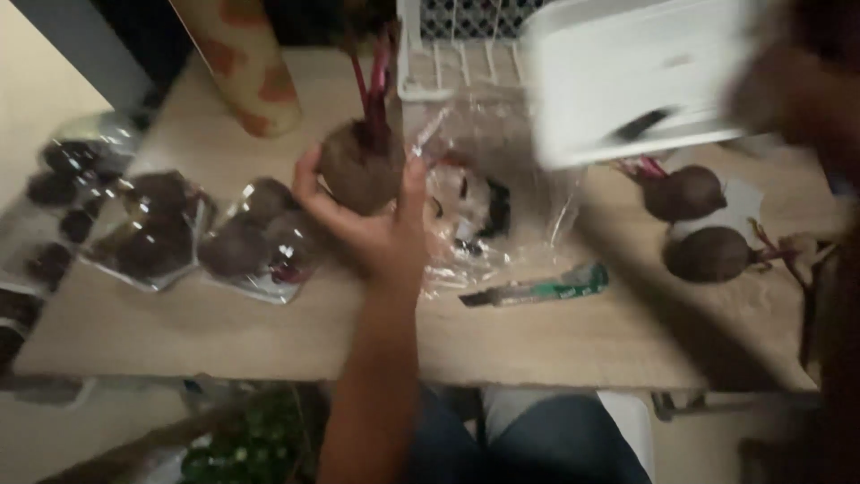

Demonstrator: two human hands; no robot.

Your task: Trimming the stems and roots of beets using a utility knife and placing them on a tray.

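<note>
Left hand fingers clamp a beetroot above bare table; right hand blurred, fingers' state unclear.

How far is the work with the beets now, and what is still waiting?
Two loose beets lie on the table beside an opened clear bag, so some look unpacked. The left hand holds up one beet by its round body. Several sealed bags of beets still wait on the left. The right hand is blurred near a white box.
</note>
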